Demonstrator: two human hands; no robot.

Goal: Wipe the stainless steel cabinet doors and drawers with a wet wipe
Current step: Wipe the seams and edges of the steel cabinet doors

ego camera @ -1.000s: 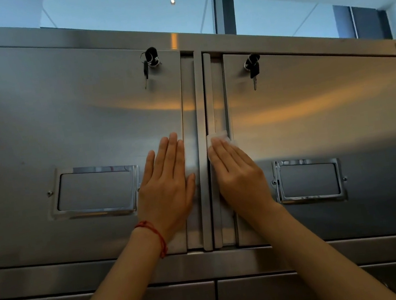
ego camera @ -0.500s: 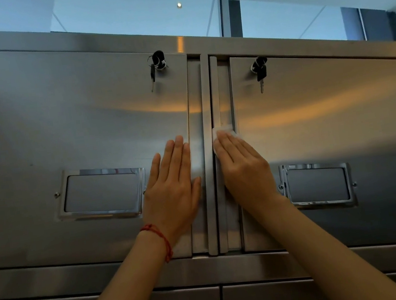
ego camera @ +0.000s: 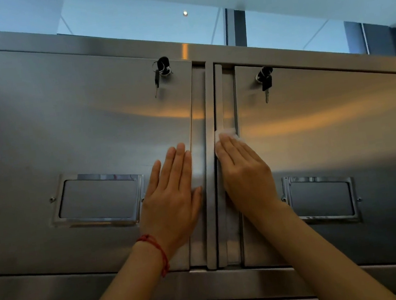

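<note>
We are pressing the wet wipe (ego camera: 227,133) flat under our right hand (ego camera: 244,176), fingers straight, against the right cabinet door (ego camera: 328,132) at its vertical handle edge. Our left hand (ego camera: 173,201) is resting open-palmed on the left cabinet door (ego camera: 63,129).

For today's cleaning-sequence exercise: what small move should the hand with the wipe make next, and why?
Probably slide the right hand and wet wipe further up the right door's handle strip: the wipe sits mid-height with bare steel above, while the flat left hand steadies the left door.
</note>
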